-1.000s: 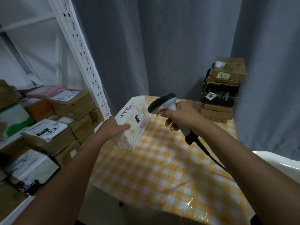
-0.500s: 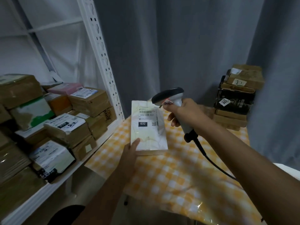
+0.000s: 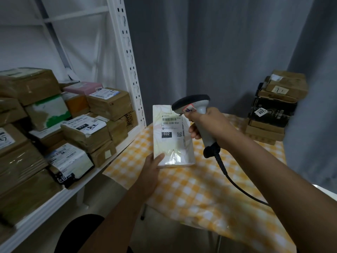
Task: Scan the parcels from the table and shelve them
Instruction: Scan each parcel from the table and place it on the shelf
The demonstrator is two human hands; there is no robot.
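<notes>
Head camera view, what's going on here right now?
A person is scanning a parcel. The left hand holds a flat white parcel by its near corner above the checked table, label up. The right hand grips a corded barcode scanner, aimed at the label. Scanned-looking boxes fill the shelf on the left; more parcels wait at the table's far end.

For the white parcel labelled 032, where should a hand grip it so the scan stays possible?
Grip the white parcel at its near bottom corner, coming from below on the left, as the left hand does. The label faces up on the upper half, and the barcode scanner in the right hand points there.
</notes>
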